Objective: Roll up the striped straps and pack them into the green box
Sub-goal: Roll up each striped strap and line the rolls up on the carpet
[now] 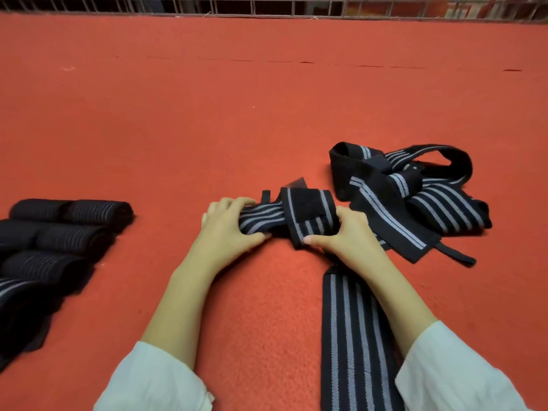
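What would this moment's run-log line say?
stage: rolling strap | left grip: holds strap | right grip: holds strap | rolled straps: left side | loose straps: right pile | green box: not in view

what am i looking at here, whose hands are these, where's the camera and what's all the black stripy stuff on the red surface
There is no machine here. This is one picture from a camera worn on a person's head, looking forward and down at their own two bare hands. The left hand and the right hand both grip a half-rolled strap, black with pale stripes. Its loose tail seems to run back toward the person. Everything lies on a red surface. To the left, finished rolls lie side by side. To the right is a tangled heap of unrolled straps. At the bottom you see the white sleeves, and at the top a metal railing. The green box is not in view.
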A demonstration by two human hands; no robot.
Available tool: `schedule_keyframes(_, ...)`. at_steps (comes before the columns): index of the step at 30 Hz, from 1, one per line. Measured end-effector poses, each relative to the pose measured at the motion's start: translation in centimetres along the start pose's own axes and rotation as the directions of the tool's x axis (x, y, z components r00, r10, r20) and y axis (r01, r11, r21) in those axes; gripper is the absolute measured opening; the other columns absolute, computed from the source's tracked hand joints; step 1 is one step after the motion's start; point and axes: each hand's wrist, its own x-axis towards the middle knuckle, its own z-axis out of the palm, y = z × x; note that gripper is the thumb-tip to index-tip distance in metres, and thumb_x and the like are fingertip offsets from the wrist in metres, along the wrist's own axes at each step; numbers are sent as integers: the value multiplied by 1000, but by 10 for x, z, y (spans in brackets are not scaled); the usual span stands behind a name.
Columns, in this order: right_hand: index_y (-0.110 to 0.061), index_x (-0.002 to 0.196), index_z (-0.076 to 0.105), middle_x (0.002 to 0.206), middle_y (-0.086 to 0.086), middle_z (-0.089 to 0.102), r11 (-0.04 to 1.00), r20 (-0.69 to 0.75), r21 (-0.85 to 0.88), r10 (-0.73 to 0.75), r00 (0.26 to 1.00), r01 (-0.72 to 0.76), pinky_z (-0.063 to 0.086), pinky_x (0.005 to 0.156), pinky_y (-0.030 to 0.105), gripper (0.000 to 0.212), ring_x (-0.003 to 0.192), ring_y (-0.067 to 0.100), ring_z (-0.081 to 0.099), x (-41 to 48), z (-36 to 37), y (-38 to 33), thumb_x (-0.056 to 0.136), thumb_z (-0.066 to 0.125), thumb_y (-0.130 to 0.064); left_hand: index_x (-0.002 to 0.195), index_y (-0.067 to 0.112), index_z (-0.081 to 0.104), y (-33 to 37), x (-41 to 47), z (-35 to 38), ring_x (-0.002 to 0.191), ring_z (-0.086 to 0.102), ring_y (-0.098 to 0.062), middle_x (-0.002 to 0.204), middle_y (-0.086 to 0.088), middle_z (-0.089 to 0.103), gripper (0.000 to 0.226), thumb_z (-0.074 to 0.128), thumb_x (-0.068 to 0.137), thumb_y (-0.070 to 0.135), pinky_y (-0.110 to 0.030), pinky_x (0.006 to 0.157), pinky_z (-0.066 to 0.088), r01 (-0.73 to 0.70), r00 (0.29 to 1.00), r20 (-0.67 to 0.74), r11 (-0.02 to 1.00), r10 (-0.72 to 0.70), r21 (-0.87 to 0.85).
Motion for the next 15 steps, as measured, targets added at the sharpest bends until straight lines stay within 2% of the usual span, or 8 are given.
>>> schedule_keyframes(2,-13,95,63,95,0,65,997,-26,31,-75,997,76,47,88,41,34,102,23,57,1,-3,1,70,82,-26,128,25,56,-5,3,-5,115,41,-26,123,-3,52,61,70,70,34,-27,90,22,1,990,-138,1000,-1,-3)
schedule_keyframes(4,-16,93,61,99,-3,65,985,-137,16,-166,977,170,47,83,37,26,94,23,59,1,0,0,72,75,-7,128,19,57,-11,5,-8,111,40,-30,119,-9,50,59,73,72,13,-28,89,21,22,960,-280,999,-8,47)
schedule_keyframes(6,-20,89,54,102,-5,62,958,-245,-123,-284,927,260,45,77,36,33,90,23,56,-2,3,-4,70,66,5,126,15,57,-14,5,-7,105,39,-32,112,-12,47,57,74,72,8,-33,90,22,38,928,-372,993,5,108)
schedule_keyframes(8,-12,84,53,92,-1,60,928,-313,-235,-355,881,291,43,71,38,25,83,22,53,-2,3,-5,69,65,4,122,11,58,-12,6,-5,100,38,-31,106,-13,45,52,69,72,-1,-35,88,22,64,911,-413,989,-3,134)
schedule_keyframes(9,-9,82,52,85,1,57,930,-337,-233,-351,873,284,41,68,38,20,78,20,51,-2,2,-3,71,65,2,119,10,58,-12,7,-5,98,38,-32,105,-14,45,50,65,71,-5,-35,86,22,83,905,-425,987,-16,140)
schedule_keyframes(11,-7,76,47,73,4,52,955,-371,-149,-294,881,256,33,62,34,18,68,19,44,0,-2,-1,73,63,0,116,9,58,-11,9,-5,97,38,-33,104,-15,45,46,61,72,-6,-33,82,20,119,905,-423,981,-45,151)
schedule_keyframes(13,-8,73,41,69,4,48,963,-339,-89,-269,901,254,30,60,32,22,65,21,43,1,-2,0,74,61,0,119,12,55,-13,9,-4,100,37,-31,106,-12,43,46,68,75,4,-32,82,19,157,927,-363,975,-92,155)
schedule_keyframes(15,-14,74,41,74,0,47,950,-253,-75,-313,916,304,31,61,25,25,69,16,42,1,4,0,75,60,2,130,19,50,-15,6,-3,111,33,-28,117,-7,40,66,79,71,27,-37,95,22,158,968,-217,977,-126,141)
